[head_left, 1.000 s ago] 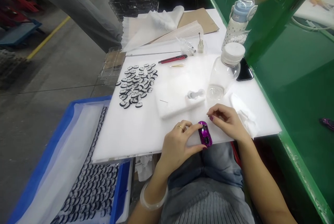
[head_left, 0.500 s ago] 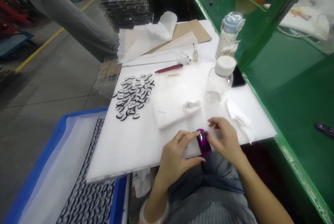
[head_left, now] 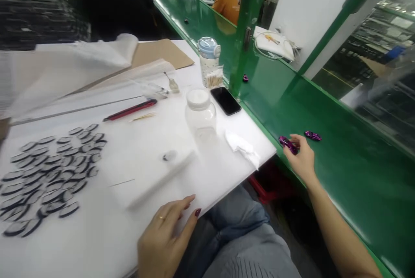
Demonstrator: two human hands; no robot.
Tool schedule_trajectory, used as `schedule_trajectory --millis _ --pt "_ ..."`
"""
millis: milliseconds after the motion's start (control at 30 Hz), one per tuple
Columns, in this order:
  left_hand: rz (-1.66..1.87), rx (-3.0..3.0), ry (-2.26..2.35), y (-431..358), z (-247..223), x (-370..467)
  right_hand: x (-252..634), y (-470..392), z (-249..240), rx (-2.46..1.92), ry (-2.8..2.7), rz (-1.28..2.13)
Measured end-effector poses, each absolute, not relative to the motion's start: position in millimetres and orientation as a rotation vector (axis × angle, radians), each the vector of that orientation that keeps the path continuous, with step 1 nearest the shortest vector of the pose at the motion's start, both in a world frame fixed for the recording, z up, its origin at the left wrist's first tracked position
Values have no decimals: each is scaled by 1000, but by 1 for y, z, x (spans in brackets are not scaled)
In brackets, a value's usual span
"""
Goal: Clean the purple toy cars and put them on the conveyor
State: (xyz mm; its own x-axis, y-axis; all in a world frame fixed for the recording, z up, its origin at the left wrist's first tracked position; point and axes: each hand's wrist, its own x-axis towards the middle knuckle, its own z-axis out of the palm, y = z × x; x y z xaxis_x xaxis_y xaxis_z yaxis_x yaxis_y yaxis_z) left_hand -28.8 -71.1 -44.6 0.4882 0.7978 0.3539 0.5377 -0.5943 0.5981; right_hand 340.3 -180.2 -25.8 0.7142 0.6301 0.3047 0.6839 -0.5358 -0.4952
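Observation:
At the edge of the green conveyor belt, my right hand has its thumb and fingers closed around a shiny purple toy car. A second purple toy car lies on the belt just beyond that hand. My left hand rests at the front edge of the white table, fingers apart and holding nothing. Ahead of it lies a white foam block bearing a small whitish round piece. Many small dark-edged curved parts are spread at the left.
A clear jar with a white lid stands mid-table, near a phone, cotton swabs, a bottle and crumpled tissue. A red-black pen-like tool lies behind the block. A green post rises beside the belt.
My right hand has moved from the table's front edge rightward to the belt with the purple toy car. My left hand has let go of the car. The view has turned right.

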Motion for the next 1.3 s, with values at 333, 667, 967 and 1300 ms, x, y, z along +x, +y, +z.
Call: schedule_trajectory --millis 333,667,967,1300 --pt "913 2356 1196 -77 -51 -24 512 -254 -32 -2585 -875 -135" --pt "882 2458 1200 -71 -50 -15 414 -174 -4 -2208 -1444 -43" --pt "746 2484 1269 -86 -42 -8 265 -32 2 -1414 -2009 297" --pt "794 2376 1143 -70 -36 29 305 4 8 -1687 -1350 -85"
